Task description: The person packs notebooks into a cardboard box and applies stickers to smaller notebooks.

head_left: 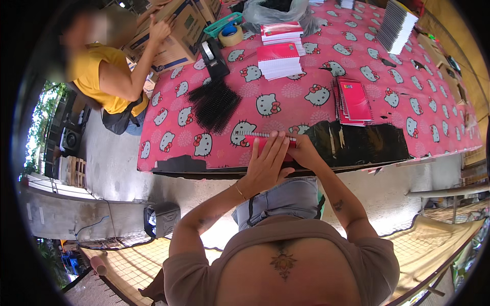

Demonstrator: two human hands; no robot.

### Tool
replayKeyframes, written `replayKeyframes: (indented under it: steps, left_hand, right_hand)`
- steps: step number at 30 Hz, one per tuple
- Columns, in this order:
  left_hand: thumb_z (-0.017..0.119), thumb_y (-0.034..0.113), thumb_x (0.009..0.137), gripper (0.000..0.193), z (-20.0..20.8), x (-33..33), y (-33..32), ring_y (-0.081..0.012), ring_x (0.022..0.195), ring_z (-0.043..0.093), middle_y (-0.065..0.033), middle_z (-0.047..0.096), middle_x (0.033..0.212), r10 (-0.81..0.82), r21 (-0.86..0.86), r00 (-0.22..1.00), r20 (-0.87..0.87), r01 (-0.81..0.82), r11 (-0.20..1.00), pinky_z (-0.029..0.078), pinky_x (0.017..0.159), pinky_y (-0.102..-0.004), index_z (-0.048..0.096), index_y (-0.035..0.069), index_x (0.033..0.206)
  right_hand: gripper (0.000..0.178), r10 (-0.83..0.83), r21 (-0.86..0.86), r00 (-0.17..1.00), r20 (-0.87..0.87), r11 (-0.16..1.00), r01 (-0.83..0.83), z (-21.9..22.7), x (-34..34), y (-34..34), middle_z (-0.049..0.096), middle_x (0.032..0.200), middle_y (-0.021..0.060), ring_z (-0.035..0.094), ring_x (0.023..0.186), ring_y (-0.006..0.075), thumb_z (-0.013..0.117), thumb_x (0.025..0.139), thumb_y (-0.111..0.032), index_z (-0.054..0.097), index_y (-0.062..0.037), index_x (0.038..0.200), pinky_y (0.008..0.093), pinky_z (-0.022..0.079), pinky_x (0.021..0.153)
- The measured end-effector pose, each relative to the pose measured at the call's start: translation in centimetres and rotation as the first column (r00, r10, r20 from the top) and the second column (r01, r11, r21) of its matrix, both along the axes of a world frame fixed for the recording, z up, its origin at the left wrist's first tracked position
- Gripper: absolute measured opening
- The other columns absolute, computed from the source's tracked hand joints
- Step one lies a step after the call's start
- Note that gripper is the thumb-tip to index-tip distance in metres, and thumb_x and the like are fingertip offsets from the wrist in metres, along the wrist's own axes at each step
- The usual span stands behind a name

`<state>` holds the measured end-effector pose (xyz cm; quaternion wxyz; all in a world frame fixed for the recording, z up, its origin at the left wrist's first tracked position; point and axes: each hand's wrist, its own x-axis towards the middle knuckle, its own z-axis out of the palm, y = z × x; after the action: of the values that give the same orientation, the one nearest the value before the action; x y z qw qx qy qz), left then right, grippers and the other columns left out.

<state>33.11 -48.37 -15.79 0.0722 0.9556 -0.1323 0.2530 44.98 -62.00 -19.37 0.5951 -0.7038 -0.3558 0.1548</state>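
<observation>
One table [316, 97] under a pink cat-print cloth fills the far scene. On it: two stacks of red notebooks [278, 58] far, one fanned pile [353, 101] right, one heap of black binding combs [214, 104] left. At the near edge, one red notebook [255, 143] lies under the left hand [266, 166], fingers spread flat; the right hand [305, 152] pinches its end.

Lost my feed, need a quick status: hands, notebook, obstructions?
Left hand flat on red notebook; right hand gripping its spiral end. Black binding combs lie apart. Nothing in the way.
</observation>
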Motion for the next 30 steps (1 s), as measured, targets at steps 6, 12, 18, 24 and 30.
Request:
replayKeyframes:
  steps: [6, 12, 18, 24, 30]
  left_hand:
    - [0.065, 0.032, 0.092, 0.035, 1.9, 3.3, 2.8, -0.0243, 0.109, 0.061, -0.0060, 0.065, 0.118, -0.052, -0.153, 0.994, -0.094, 0.037, 0.988, 0.014, 0.117, -0.0607, 0.064, 0.010, 0.119]
    - [0.072, 0.022, 0.087, 0.025, 3.1, 3.4, 1.4, -0.0226, 0.097, 0.063, -0.0029, 0.068, 0.108, -0.016, -0.265, 0.999, 0.029, 0.023, 0.964, 0.016, 0.118, -0.0565, 0.067, 0.010, 0.108]
    - [0.075, 0.022, 0.083, 0.027, 2.7, 3.6, 1.6, -0.0245, 0.101, 0.061, -0.0042, 0.068, 0.109, -0.049, -0.239, 0.999, 0.021, 0.053, 0.970, 0.029, 0.111, -0.0516, 0.068, 0.009, 0.105]
    - [0.075, 0.020, 0.083, 0.025, 4.0, 3.0, 1.7, -0.0266, 0.094, 0.058, -0.0064, 0.065, 0.093, -0.062, -0.249, 0.997, -0.050, 0.047, 0.967, 0.044, 0.084, -0.0427, 0.068, 0.007, 0.103]
    - [0.071, 0.009, 0.083, 0.026, 4.6, 3.8, 2.4, -0.0318, 0.084, 0.057, -0.0107, 0.064, 0.094, -0.187, -0.297, 0.980, -0.063, 0.160, 0.941, 0.046, 0.075, -0.0423, 0.067, 0.004, 0.108]
  right_hand:
    - [0.034, 0.054, -0.157, 0.996, 0.068, 0.987, -0.043, 3.5, -0.2, -1.0, 0.070, 0.095, 0.0209, 0.070, 0.086, 0.0275, 0.072, 0.085, -0.011, 0.066, -0.0009, 0.118, 0.0357, 0.052, 0.076]
    - [0.028, 0.061, 0.029, 0.990, 0.123, 0.997, -0.065, 4.4, 1.9, -4.4, 0.073, 0.106, 0.0126, 0.067, 0.092, 0.0130, 0.072, 0.089, -0.008, 0.069, 0.0016, 0.115, 0.0286, 0.053, 0.083]
    - [0.014, 0.130, -0.096, 0.991, 0.012, 0.987, -0.128, 4.3, 3.9, -4.8, 0.073, 0.099, 0.0076, 0.066, 0.091, 0.0110, 0.068, 0.089, -0.003, 0.071, 0.0019, 0.102, 0.0281, 0.053, 0.081]
    - [0.021, 0.087, 0.039, 0.911, 0.403, 0.993, -0.112, 5.3, 2.6, -3.2, 0.060, 0.073, 0.0113, 0.063, 0.068, 0.0288, 0.074, 0.076, -0.006, 0.055, -0.0007, 0.085, 0.0348, 0.049, 0.064]
    - [0.024, -0.176, 0.171, 0.954, 0.243, 0.976, 0.136, 5.7, 0.4, -3.2, 0.064, 0.081, 0.0179, 0.066, 0.073, 0.0339, 0.074, 0.081, -0.010, 0.062, -0.0022, 0.100, 0.0371, 0.050, 0.064]
